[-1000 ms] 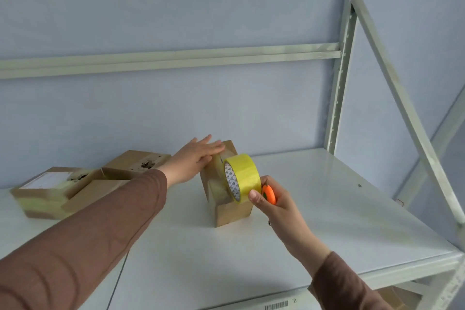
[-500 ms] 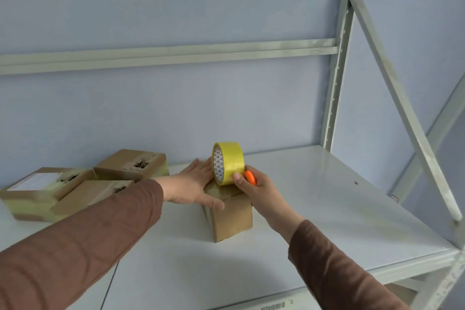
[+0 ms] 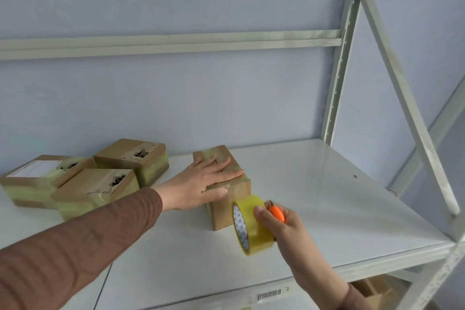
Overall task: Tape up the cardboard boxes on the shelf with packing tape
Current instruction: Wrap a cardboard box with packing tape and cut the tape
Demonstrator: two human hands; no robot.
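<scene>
Box pinned flat, tape run down its near face

At frame centre the box (image 3: 227, 199) sits on the shelf (image 3: 327, 209); the left hand (image 3: 201, 184) lies spread flat on its top, the right hand (image 3: 284, 224) curls round the tape roll (image 3: 251, 225) and an orange cutter (image 3: 276, 214) at the box's near face. The box looks light and stiff and likely to slide on the smooth shelf, so press on top. Three taped boxes (image 3: 95, 184) stand at left.
</scene>
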